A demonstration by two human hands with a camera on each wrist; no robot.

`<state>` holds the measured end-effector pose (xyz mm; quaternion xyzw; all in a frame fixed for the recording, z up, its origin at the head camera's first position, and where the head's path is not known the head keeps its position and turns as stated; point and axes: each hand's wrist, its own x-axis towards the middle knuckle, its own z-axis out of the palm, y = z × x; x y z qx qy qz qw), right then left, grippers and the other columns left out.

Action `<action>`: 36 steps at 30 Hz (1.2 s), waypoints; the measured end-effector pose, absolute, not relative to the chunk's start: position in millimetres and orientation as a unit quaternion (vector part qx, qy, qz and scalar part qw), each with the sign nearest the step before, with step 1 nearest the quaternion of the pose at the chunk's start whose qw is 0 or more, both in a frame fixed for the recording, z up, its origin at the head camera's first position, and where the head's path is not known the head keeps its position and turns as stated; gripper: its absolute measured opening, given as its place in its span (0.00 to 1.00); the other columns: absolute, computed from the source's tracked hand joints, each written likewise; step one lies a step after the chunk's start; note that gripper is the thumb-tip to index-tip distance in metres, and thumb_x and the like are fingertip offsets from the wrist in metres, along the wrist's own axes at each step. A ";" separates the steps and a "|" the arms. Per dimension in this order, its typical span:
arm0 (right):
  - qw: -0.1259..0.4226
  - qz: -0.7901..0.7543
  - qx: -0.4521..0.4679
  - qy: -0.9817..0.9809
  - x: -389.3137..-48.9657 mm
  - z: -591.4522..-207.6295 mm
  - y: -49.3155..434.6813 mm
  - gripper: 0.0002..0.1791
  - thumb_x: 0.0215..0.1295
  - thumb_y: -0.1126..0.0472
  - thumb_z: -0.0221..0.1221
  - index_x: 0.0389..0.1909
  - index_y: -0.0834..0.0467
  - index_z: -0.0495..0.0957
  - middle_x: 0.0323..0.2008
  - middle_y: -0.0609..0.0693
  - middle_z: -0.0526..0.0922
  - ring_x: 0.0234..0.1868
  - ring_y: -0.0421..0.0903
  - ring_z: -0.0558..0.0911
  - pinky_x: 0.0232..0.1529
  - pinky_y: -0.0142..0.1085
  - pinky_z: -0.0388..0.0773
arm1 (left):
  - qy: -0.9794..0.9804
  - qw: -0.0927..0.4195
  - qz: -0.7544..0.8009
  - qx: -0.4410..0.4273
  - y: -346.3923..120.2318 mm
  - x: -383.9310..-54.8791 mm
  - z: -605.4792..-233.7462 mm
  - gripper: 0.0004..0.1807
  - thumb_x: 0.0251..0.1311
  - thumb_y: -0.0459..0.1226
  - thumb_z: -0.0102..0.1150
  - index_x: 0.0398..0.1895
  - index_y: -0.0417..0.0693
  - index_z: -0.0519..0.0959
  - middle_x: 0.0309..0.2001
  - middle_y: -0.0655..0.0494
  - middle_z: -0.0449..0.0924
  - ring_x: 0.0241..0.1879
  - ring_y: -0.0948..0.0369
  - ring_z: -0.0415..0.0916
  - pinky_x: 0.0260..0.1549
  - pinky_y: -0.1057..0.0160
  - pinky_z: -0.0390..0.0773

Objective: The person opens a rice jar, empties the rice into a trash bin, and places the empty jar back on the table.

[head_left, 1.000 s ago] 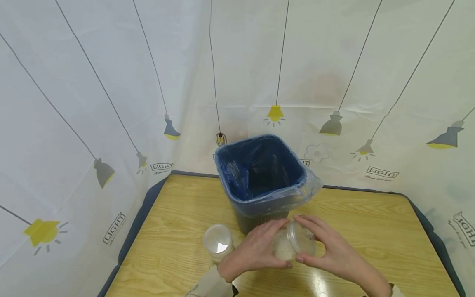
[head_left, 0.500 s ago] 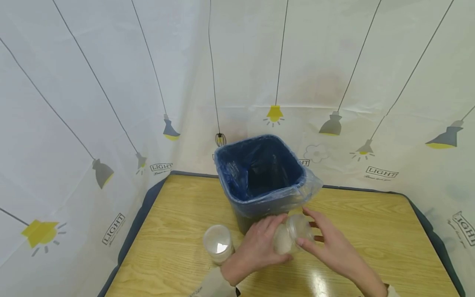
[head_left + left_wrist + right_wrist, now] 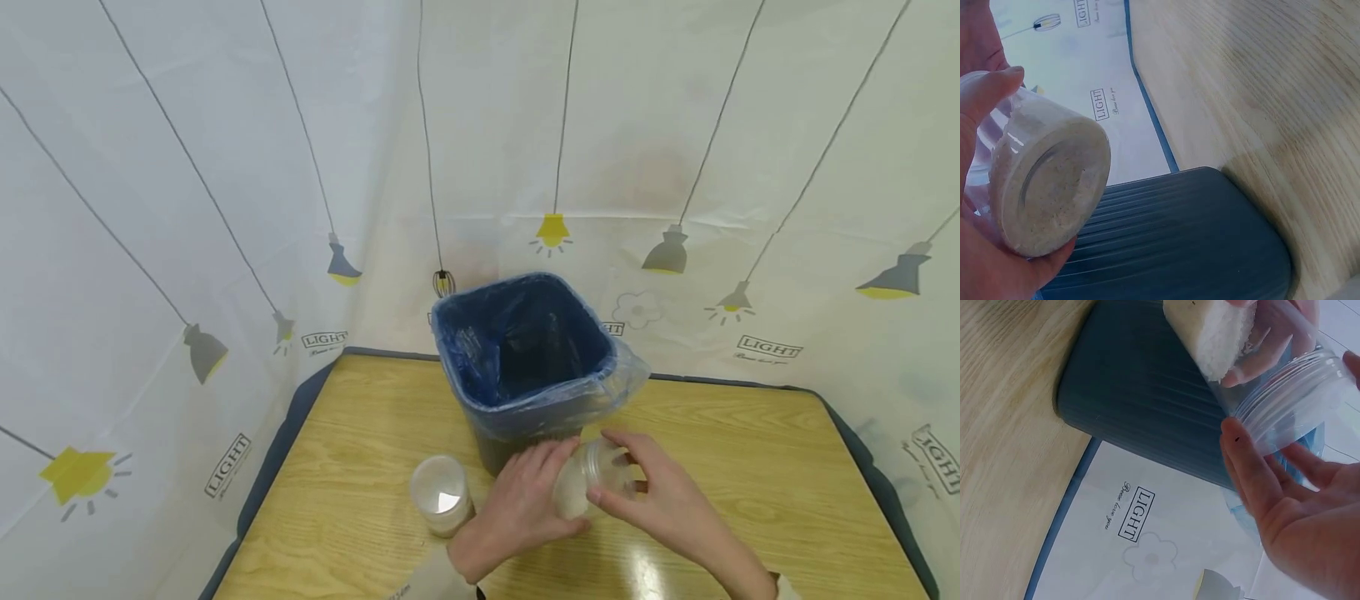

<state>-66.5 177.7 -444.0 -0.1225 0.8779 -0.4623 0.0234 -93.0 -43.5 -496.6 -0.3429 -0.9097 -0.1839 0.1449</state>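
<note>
My left hand (image 3: 521,504) grips the body of a clear screw-top jar (image 3: 572,492), tilted on its side in front of the bin. White grains fill the base end of this jar, as the right wrist view shows. The fingers and thumb of my right hand (image 3: 667,500) hold the clear lid (image 3: 611,471) at the jar's right end. In the left wrist view, the jar's round base (image 3: 1057,187) faces the camera. A second clear jar (image 3: 441,492), with pale contents, stands upright on the table, left of my left wrist.
A dark bin (image 3: 525,429) with a blue bag liner (image 3: 480,350) stands just beyond my hands. The wooden table (image 3: 360,442) ends at a dark blue edge strip (image 3: 300,425). Behind it hang white cloth sheets (image 3: 480,150) printed with lamps.
My right hand's fingers loosened and spread on the lid, then came round it again, with the thumb higher on its near side. The left hand keeps its grip on the jar.
</note>
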 end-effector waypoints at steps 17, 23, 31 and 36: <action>-0.046 -0.419 -0.271 0.865 -66.9 -445.8 190.8 0.41 0.57 0.53 0.77 0.72 0.49 0.71 0.66 0.50 0.75 0.61 0.50 0.78 0.47 0.42 0.85 | -0.897 0.039 -0.257 -0.358 -51.5 -96.1 -488.2 0.58 0.43 0.59 0.81 0.77 0.51 0.63 0.65 0.57 0.76 0.62 0.59 0.76 0.59 0.57 0.78; -0.055 -0.411 -0.298 0.860 -68.1 -447.4 193.9 0.43 0.56 0.54 0.78 0.73 0.50 0.71 0.67 0.50 0.75 0.63 0.45 0.76 0.48 0.43 0.84 | -0.890 0.014 -0.271 -0.367 -53.7 -97.6 -485.1 0.58 0.44 0.59 0.80 0.78 0.53 0.62 0.62 0.60 0.77 0.60 0.62 0.77 0.57 0.59 0.78; -0.064 -0.406 -0.308 0.858 -68.2 -449.3 195.4 0.43 0.55 0.53 0.78 0.72 0.52 0.71 0.68 0.48 0.74 0.65 0.41 0.74 0.48 0.41 0.84 | -0.886 0.011 -0.272 -0.375 -54.5 -98.4 -483.6 0.57 0.46 0.60 0.79 0.77 0.51 0.63 0.63 0.59 0.77 0.60 0.62 0.76 0.57 0.60 0.79; -0.042 -0.426 -0.276 0.861 -67.0 -446.8 191.2 0.43 0.59 0.55 0.75 0.74 0.56 0.67 0.69 0.55 0.73 0.64 0.53 0.76 0.46 0.42 0.84 | -0.892 0.033 -0.264 -0.365 -52.4 -97.1 -486.1 0.57 0.44 0.58 0.80 0.76 0.50 0.64 0.63 0.57 0.77 0.60 0.60 0.77 0.57 0.58 0.79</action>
